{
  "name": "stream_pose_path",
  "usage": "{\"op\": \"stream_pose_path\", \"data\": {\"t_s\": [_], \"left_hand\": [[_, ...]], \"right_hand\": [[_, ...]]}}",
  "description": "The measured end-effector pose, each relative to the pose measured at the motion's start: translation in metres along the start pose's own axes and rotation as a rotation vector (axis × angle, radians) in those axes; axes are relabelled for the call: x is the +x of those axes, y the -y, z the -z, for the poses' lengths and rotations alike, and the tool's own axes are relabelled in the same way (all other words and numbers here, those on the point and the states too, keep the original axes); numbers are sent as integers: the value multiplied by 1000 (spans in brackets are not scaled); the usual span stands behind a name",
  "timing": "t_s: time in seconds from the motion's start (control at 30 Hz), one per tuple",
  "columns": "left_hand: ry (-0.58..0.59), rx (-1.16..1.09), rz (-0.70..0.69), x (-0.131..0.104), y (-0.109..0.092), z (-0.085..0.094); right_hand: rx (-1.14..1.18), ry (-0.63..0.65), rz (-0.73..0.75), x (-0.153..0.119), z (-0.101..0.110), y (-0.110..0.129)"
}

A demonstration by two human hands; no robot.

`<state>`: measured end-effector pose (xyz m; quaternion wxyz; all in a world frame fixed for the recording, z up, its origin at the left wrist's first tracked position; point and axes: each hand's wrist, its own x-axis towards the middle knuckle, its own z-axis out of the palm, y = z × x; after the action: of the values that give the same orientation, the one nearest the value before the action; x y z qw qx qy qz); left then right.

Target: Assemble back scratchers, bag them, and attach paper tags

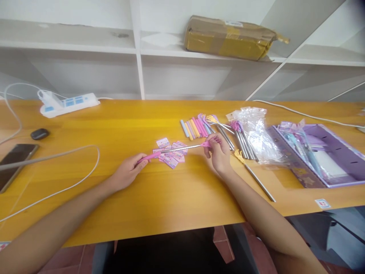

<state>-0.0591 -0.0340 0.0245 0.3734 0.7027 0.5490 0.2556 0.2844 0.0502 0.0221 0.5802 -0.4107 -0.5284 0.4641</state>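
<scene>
A thin metal rod [182, 148] with a pink handle [152, 156] stretches between my hands, above a loose pile of small printed cards [173, 160]. My left hand [129, 169] is closed on the pink handle. My right hand [218, 152] grips the pink piece at the rod's other end, its fingers partly hiding it. Just behind my right hand lie several coloured handle tubes [194, 128] side by side, and several metal rods with purple heads [244, 140]. A rod with a yellow claw-shaped head [258, 179] lies to the right of my right hand.
Clear plastic bags [256, 133] and a purple box [339, 152] with packaged items are on the right. A power strip [70, 104], a black case [40, 133], a phone [17, 163] and white cables are on the left. A taped carton [228, 40] sits on the shelf.
</scene>
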Motion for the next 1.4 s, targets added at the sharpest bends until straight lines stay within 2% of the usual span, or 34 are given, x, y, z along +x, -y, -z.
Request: {"op": "stream_pose_path", "data": {"t_s": [0.47, 0.93, 1.17, 1.4], "left_hand": [[82, 77, -60, 0, 0, 1], [61, 93, -62, 1, 3, 1], [53, 78, -75, 1, 3, 1], [66, 118, -76, 0, 2, 2]], "right_hand": [[-22, 26, 17, 0, 0, 2], [-34, 55, 41, -3, 0, -4], [-37, 84, 8, -5, -1, -7], [-150, 161, 32, -6, 1, -10]]}}
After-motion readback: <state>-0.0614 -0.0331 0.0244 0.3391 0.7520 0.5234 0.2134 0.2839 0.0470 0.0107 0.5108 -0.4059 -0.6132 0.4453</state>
